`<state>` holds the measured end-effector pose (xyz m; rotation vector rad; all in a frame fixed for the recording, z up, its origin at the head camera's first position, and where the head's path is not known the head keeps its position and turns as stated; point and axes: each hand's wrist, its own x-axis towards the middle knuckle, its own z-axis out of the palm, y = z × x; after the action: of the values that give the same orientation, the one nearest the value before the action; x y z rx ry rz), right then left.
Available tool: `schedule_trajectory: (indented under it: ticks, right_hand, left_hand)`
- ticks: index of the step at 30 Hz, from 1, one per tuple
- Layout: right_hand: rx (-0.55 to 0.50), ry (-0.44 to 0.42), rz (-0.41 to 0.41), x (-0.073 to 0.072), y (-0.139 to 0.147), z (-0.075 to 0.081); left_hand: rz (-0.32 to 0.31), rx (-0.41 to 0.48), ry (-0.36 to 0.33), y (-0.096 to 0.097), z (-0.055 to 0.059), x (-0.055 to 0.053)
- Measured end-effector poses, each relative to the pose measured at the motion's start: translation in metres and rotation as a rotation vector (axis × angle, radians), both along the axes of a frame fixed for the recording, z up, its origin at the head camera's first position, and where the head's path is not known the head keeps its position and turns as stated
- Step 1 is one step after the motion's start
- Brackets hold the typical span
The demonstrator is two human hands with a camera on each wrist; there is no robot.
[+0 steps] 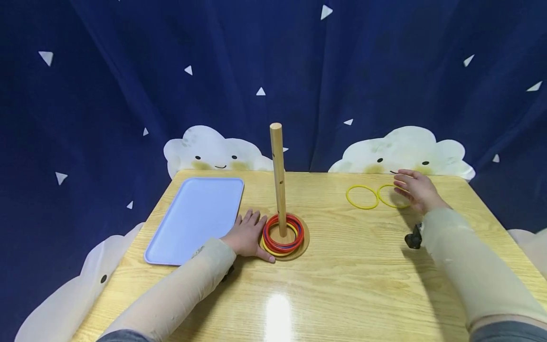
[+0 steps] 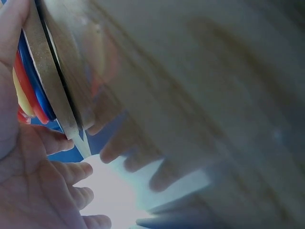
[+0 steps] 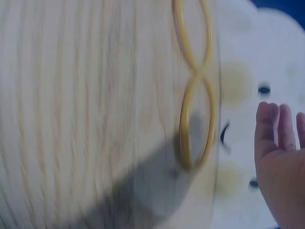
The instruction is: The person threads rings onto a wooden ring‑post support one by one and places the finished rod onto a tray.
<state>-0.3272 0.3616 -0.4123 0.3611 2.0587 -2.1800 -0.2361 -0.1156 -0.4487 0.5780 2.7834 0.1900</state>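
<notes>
A wooden peg (image 1: 278,180) stands upright on a round wooden base (image 1: 304,243). Red, blue and yellow rings (image 1: 287,247) lie stacked around its foot. My left hand (image 1: 247,237) rests against the base's left side, thumb and fingers spread along the edge; the left wrist view shows the base rim (image 2: 50,71) close to the fingertips. On the right, two yellow rings (image 1: 362,208) lie side by side on the table. My right hand (image 1: 419,191) hovers over the right-hand ring, fingers loosely extended and holding nothing. Part of that yellow ring (image 3: 185,124) is hidden by the hand in the head view.
A pale blue tray (image 1: 201,213) lies left of the base, partly behind my left forearm. The wooden table (image 1: 350,285) ends at a dark blue curtain (image 1: 299,71) printed with clouds and triangles. A small black device (image 1: 413,237) sits at my right wrist.
</notes>
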Motion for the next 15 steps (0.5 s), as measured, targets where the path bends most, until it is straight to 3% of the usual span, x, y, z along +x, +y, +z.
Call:
schedule_trajectory:
  ticks: [5,13,15]
  right_hand:
    - [-0.136,-0.077,-0.240,0.000,0.028,-0.001]
    - [-0.092,-0.166,-0.437,-0.001,0.042,-0.016]
    - [-0.125,-0.170,-0.506,-0.002,0.041,-0.019]
  left_hand:
    - [-0.003,0.001,0.004,-0.001,-0.002,0.000]
    - [-0.010,-0.012,0.000,0.001,-0.003,0.000]
    - [-0.016,-0.001,0.008,0.002,-0.003,-0.001]
